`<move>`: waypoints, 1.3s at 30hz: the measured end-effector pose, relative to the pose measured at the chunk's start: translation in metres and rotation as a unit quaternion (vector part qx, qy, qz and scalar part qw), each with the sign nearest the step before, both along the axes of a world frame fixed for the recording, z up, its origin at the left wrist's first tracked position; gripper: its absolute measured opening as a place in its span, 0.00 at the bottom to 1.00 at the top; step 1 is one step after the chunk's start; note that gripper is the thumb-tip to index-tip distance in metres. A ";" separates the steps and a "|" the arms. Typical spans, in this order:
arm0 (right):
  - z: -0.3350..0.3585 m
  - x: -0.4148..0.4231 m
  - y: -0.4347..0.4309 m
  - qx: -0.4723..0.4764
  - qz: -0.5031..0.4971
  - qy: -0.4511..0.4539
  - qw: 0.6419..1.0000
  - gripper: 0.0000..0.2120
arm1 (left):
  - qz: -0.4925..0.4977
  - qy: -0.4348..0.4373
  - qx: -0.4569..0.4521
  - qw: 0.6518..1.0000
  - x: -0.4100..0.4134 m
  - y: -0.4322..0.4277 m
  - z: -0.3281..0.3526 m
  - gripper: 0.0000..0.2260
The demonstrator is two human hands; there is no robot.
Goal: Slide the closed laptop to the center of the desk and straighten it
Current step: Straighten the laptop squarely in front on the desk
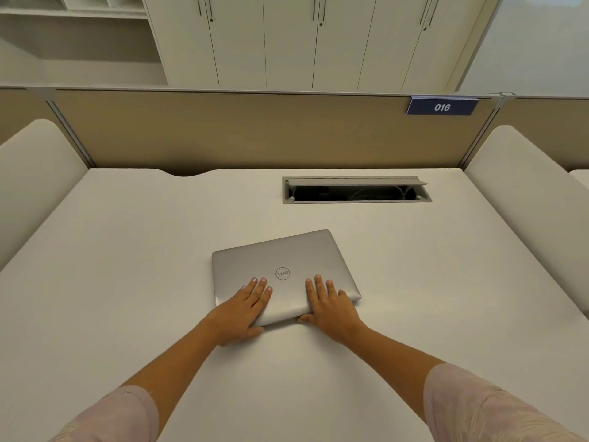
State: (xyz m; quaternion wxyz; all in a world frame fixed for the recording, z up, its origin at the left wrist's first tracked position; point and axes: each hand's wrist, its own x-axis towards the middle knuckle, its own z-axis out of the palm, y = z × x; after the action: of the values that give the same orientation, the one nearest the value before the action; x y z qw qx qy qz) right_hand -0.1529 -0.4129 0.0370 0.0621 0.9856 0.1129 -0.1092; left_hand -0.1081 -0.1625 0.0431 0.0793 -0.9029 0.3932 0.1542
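Pressing down on the closed silver laptop (284,273) with its round lid logo, I am keeping both palms flat near its front edge so it can slide and turn rather than lift. It is lying about mid-width on the worktop, skewed, its right side swung further from me. My left hand (243,309) is spread open over the near-left corner, and my right hand (330,306) is lying open near the right corner, thumb hooked at the front edge; neither is gripping. I judge the straightening is not yet done. The pale, smooth worktop (127,266) is otherwise bare; beyond the laptop an open grey cable hatch (357,189) is showing, then a tan partition (239,132) carrying a dark blue "016" tag (442,106), with white cabinets (287,43) behind.
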 end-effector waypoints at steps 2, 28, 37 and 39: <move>0.004 0.001 -0.007 0.044 0.003 -0.031 0.999 0.41 | 0.021 0.012 -0.030 0.999 -0.002 0.001 -0.002 0.37; 0.021 0.057 -0.039 0.336 -0.368 -0.033 0.866 0.23 | 0.621 0.130 -0.289 0.717 0.027 -0.035 0.009 0.48; 0.017 0.035 -0.069 0.365 -0.436 -0.075 0.819 0.21 | 0.583 0.156 -0.306 0.737 0.031 -0.068 0.017 0.49; 0.016 0.030 -0.077 0.368 -0.451 -0.080 0.809 0.21 | 0.572 0.158 -0.302 0.746 0.031 -0.075 0.018 0.49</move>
State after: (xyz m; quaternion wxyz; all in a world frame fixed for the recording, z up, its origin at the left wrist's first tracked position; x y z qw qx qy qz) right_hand -0.1224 -0.4897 0.0532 -0.3530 0.8801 -0.3176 0.0044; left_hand -0.0774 -0.2380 0.0611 -0.3643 -0.8980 -0.1644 0.1840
